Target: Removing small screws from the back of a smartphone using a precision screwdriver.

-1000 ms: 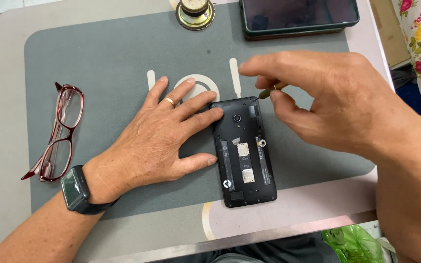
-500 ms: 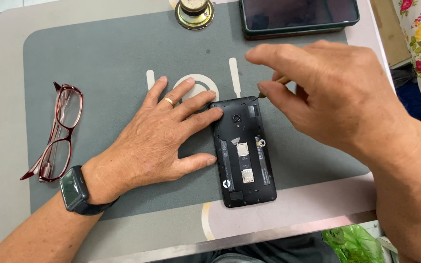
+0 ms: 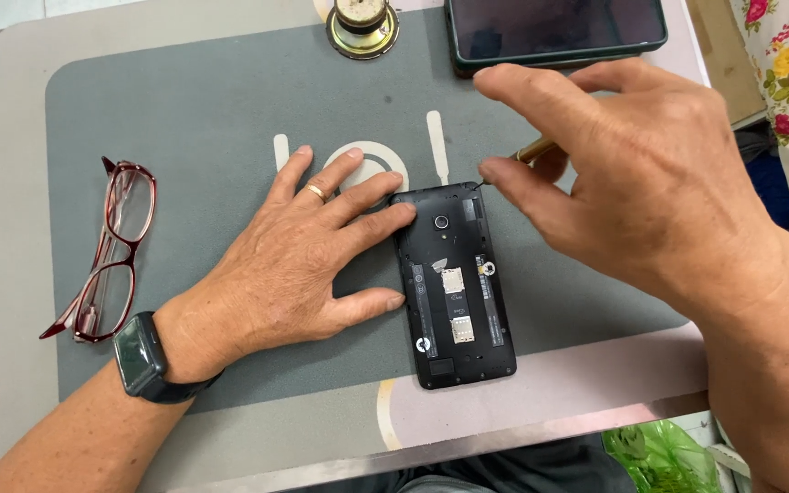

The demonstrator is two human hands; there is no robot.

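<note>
At frame centre, left hand [image 3: 294, 265], fingers spread, is steadying the light, rigid, fragile phone [image 3: 454, 283]; right hand [image 3: 650, 192] is pinching a tool [image 3: 533, 151] by its edge.

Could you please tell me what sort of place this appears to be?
Probably a small phone-repair workbench. A phone with its back cover off lies on a grey work mat, the left hand steadies it, and the right hand holds a thin tool at its top corner. A loose speaker sits nearby.
</note>
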